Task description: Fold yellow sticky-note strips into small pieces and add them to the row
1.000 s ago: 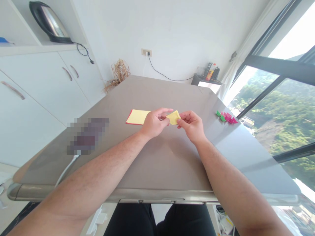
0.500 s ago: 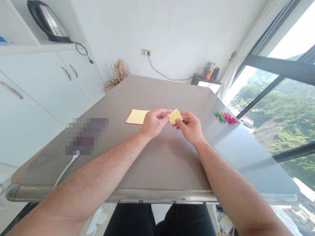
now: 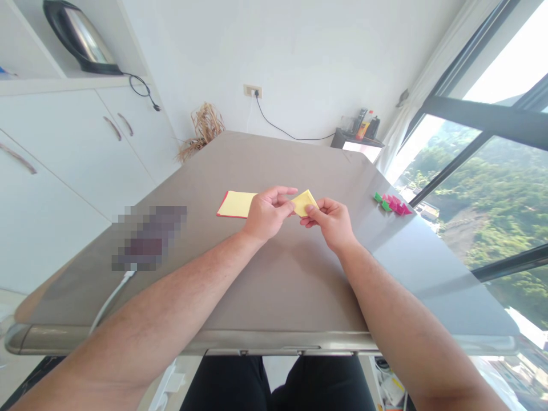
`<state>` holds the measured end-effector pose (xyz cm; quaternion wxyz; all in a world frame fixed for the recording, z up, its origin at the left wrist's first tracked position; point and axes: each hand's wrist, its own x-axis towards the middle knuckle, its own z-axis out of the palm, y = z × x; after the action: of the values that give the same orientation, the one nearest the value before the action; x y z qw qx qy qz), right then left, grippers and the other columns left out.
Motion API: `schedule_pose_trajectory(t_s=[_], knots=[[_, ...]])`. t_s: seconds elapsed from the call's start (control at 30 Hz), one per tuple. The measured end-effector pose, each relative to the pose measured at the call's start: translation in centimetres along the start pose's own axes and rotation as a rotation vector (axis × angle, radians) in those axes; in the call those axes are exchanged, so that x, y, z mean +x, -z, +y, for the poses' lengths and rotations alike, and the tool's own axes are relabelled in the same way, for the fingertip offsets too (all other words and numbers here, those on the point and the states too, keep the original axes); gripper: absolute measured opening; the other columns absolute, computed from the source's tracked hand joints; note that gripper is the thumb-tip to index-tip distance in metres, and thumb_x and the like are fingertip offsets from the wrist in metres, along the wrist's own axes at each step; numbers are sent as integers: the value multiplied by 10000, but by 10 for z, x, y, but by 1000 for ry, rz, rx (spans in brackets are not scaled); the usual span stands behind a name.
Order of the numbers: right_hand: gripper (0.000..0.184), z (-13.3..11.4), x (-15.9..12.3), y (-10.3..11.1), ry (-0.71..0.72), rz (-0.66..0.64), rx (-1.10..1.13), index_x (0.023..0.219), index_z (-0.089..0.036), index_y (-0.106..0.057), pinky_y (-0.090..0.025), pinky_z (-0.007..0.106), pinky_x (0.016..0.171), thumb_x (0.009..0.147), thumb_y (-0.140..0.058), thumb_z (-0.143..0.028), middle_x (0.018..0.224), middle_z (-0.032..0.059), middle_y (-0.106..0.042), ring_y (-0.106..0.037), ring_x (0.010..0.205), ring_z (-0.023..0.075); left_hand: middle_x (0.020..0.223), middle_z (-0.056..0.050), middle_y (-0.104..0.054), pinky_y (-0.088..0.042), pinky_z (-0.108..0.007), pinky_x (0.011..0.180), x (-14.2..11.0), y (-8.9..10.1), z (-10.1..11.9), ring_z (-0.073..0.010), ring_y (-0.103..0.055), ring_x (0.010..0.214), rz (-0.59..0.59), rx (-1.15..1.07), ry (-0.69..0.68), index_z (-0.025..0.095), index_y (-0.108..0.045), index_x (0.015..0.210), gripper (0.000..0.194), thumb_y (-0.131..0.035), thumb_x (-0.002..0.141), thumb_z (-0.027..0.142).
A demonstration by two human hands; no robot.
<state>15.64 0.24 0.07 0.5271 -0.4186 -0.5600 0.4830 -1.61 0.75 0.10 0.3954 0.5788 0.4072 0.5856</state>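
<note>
A small folded yellow paper [image 3: 304,202] is held just above the grey table [image 3: 274,285], near its middle. My left hand [image 3: 268,213] pinches its left edge between thumb and fingers. My right hand [image 3: 329,221] pinches its right side, thumb on top. Just left of my left hand, a pad of yellow square sheets with a red underside [image 3: 236,204] lies flat on the table.
Several small folded pink and green paper pieces [image 3: 393,204] sit near the table's right edge by the window. A blurred dark object [image 3: 148,238] with a white cable lies at the left. A kettle [image 3: 81,40] stands on the shelf above white cabinets.
Both hands have stayed together on the folded yellow paper, with the fingers shifting slightly and the paper turning a little. The view has drifted a bit.
</note>
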Motion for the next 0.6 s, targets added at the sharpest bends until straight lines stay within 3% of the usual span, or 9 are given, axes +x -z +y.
schedule_pose_trajectory(t_s=[0.1, 0.3, 0.6], knots=[[380, -2, -1, 0, -28, 0, 28, 747, -185, -630, -572, 316, 622, 723, -827, -508, 700, 53, -740, -714, 641, 187, 788, -13, -744, -564, -271, 633, -2, 1, 2, -166, -703, 728, -53, -3, 15, 200, -714, 1125, 356, -714, 778, 281], [528, -2, -1, -3, 79, 66, -30, 1160, -250, -594, -583, 334, 643, 727, -814, -456, 751, -15, -741, -713, 656, 180, 758, -11, -746, -588, -285, 644, -4, 0, 2, -174, -725, 701, -72, 6, 9, 200, -705, 1133, 351, -696, 785, 249], [410, -1, -3, -5, 133, 75, -85, 1064, -265, -586, -577, 316, 637, 748, -794, -423, 748, -25, -733, -720, 664, 175, 732, -1, -749, -622, -304, 679, -4, -2, -1, -168, -731, 683, -37, -35, 11, 198, -740, 998, 233, -707, 772, 243]])
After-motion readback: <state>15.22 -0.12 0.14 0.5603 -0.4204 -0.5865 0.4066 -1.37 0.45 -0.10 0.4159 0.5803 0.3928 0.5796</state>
